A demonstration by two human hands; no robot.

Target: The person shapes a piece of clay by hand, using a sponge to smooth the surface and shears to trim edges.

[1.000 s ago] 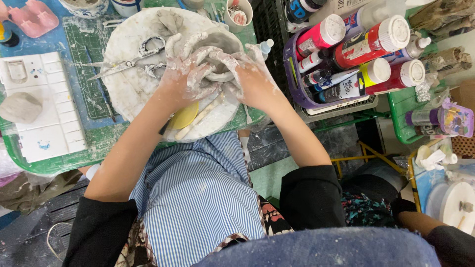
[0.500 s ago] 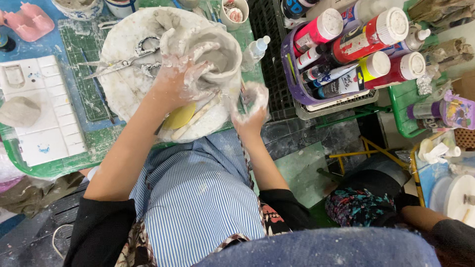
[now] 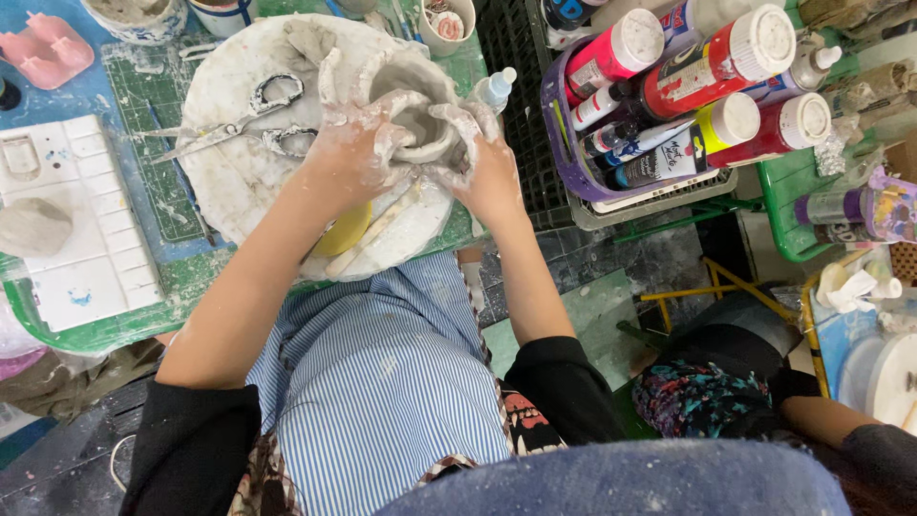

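Head view, counts: one clay pot (image 3: 413, 107), one pair of scissors (image 3: 250, 117), one round white board (image 3: 250, 172), two wooden sticks (image 3: 374, 231)
Containers: purple basket (image 3: 564, 143) holds paint bottles (image 3: 712, 72), lying on their sides
Pot: upright on the board on the green worktop (image 3: 115, 320), mouth up
Left hand (image 3: 358, 143): grip curled over the pot's rim
Right hand (image 3: 489, 162): grip pressed on the pot's side

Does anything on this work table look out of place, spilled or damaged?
Nothing looks damaged. Both hands, left hand and right hand, are smeared with wet clay around the clay pot. The scissors on the round board are also clay-smeared.
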